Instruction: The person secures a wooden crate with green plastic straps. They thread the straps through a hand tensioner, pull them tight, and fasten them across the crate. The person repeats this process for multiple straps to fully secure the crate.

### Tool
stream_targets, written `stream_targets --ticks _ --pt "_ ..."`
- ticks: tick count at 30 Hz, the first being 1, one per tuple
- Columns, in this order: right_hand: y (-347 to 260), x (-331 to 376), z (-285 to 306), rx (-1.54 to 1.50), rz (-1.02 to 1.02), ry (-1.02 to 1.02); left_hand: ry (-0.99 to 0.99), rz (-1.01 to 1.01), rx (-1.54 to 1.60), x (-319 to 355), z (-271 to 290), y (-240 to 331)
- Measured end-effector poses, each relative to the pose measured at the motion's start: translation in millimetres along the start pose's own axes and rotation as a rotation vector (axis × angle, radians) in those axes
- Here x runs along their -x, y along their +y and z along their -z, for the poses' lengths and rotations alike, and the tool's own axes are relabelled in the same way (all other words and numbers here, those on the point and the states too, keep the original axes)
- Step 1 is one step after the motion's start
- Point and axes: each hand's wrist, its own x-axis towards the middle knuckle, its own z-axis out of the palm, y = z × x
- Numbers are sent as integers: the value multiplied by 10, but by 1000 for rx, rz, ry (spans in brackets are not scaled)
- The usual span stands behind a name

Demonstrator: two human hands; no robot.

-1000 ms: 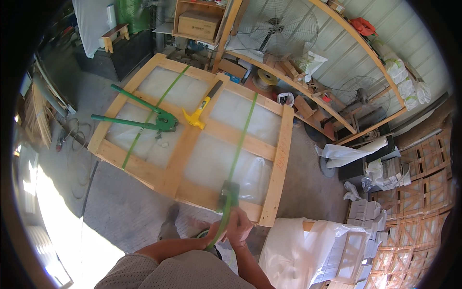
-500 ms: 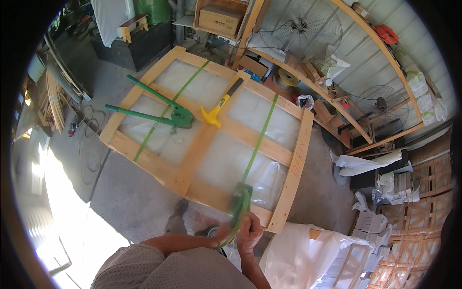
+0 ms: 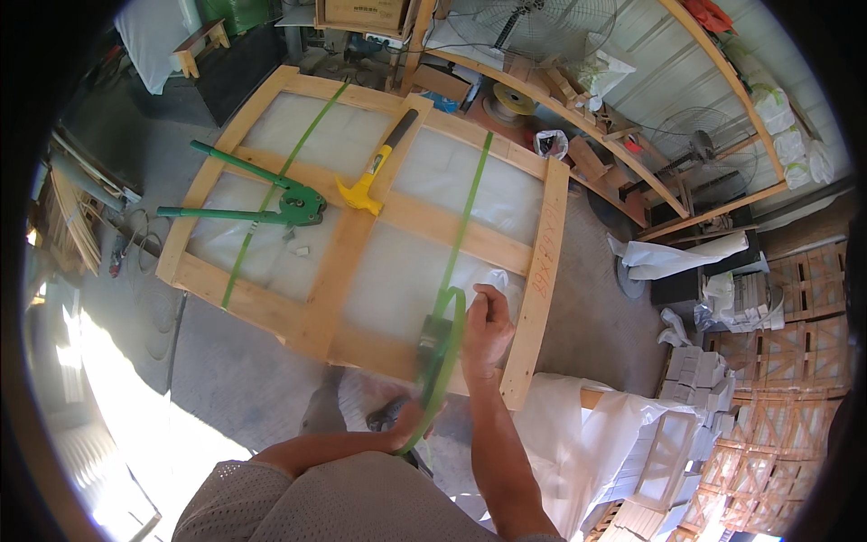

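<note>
Over the crate (image 3: 354, 244), the right grip (image 3: 488, 330) has risen, contents unclear.

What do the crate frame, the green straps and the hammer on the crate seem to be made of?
Crate frame: wood, apparently unpainted, judging by its flat, pale tan boards.
Green straps: probably smooth plastic; they are thin and flat, and one bends into a springy-looking loop.
Hammer: yellow-finished head, likely metal from its claw shape; dark grip perhaps rubber, too small to be sure.
</note>
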Motion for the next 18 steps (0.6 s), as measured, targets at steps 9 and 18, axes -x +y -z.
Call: stream_targets --ticks 9,18 --pt "-12 1298 443 -23 269 -62 -104 -201 75 10 55 102" --pt "31 441 235 -112 340 -66 -126 -236 -61 68 -192 1142"
